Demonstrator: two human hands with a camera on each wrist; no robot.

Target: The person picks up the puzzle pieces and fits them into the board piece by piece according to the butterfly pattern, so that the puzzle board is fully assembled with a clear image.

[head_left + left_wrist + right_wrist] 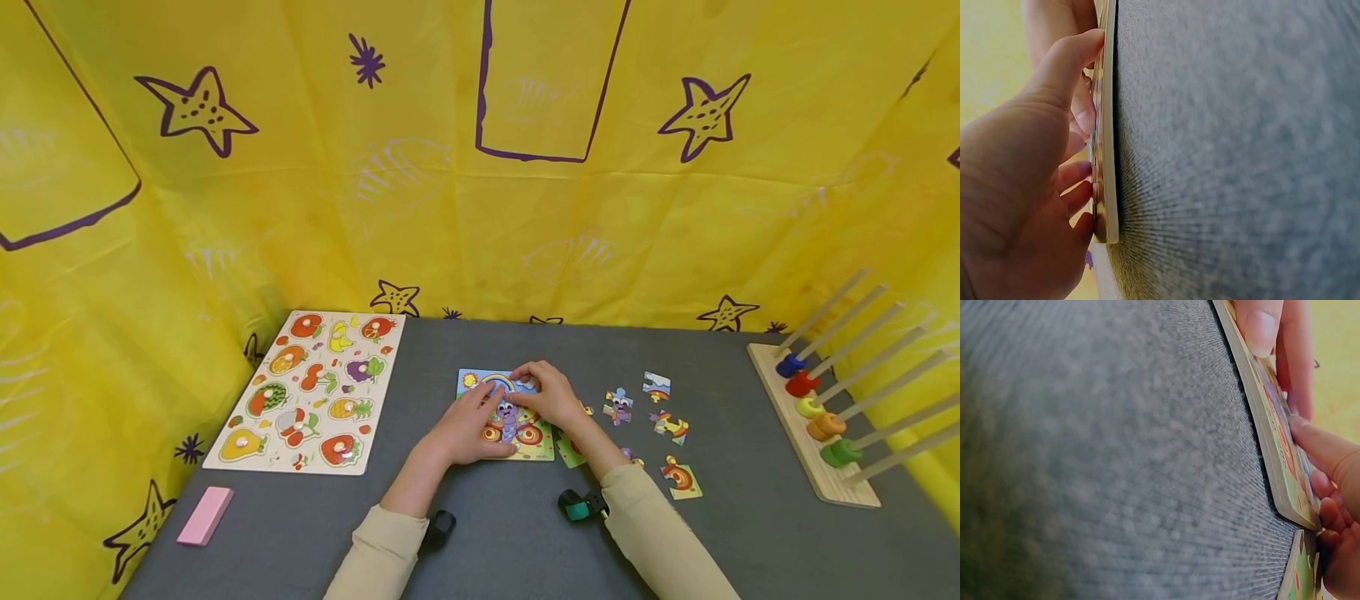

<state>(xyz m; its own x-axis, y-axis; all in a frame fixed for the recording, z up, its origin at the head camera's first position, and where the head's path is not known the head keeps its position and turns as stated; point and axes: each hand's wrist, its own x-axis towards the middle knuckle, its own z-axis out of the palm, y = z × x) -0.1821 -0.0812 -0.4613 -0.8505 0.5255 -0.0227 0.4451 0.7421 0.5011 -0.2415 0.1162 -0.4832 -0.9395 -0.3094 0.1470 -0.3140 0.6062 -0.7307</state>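
A butterfly puzzle board (536, 448) with a rainbow and a sun lies flat on the dark table. My left hand (467, 425) rests over its left part; in the left wrist view this hand (1029, 169) has its thumb on the board's near edge (1110, 187) and its fingers spread on top. My right hand (551, 397) touches the upper part of the picture with thumb and fingertips. The right wrist view has the right thumb (1322, 445) on the board's surface (1282, 444). Whether a piece lies under these fingertips is hidden.
Loose puzzle pieces (680, 477) lie right of the board, some partly behind the right forearm. A fruit peg board (360, 458) stands off to the left, with a pink block (206, 517) below it. A wooden rack (847, 492) with coloured rings and slanting rods is at the far right.
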